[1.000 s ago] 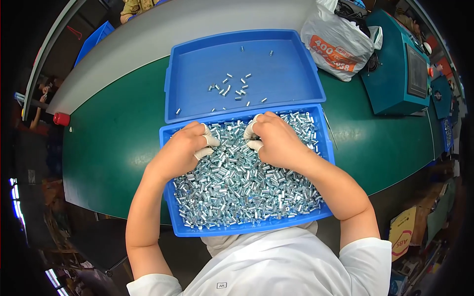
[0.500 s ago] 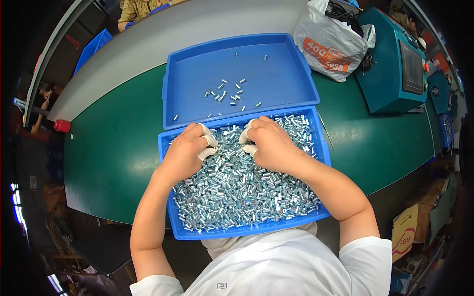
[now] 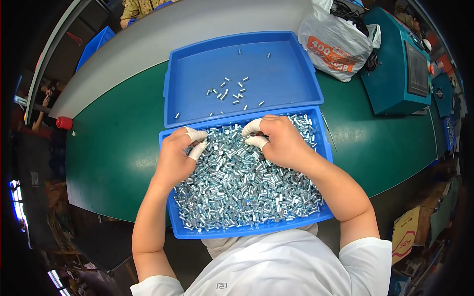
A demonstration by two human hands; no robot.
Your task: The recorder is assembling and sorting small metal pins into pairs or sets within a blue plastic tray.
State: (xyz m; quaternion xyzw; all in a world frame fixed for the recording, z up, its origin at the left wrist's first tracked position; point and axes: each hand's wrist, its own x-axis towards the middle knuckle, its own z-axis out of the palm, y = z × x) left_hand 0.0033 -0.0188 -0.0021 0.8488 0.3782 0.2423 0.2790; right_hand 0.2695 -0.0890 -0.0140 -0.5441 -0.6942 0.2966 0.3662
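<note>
A blue tray (image 3: 251, 230) full of small silvery metal cylinders (image 3: 242, 182) stands in front of me. Some of the cylinders show a hollow end. Over its far left part is my left hand (image 3: 178, 154), with white finger covers on thumb and forefinger, their tips drawn close in a pinch. My right hand (image 3: 279, 140), covered the same way, pinches just above the heap at the far middle. Whatever sits between either pair of fingertips is too small to make out among the parts. Behind, a second blue tray (image 3: 197, 64) holds several scattered cylinders.
The trays rest on a green tabletop (image 3: 118, 148) backed by a grey partition (image 3: 212, 22). At the back right are a white plastic bag (image 3: 328, 42) and a teal machine (image 3: 395, 69) with a screen. A red object (image 3: 64, 123) lies at the left edge. Beyond the partition, another person's patterned sleeve (image 3: 140, 7) shows.
My hands have moved apart: the left a little to the left, the right slightly to the right. The view has shifted slightly.
</note>
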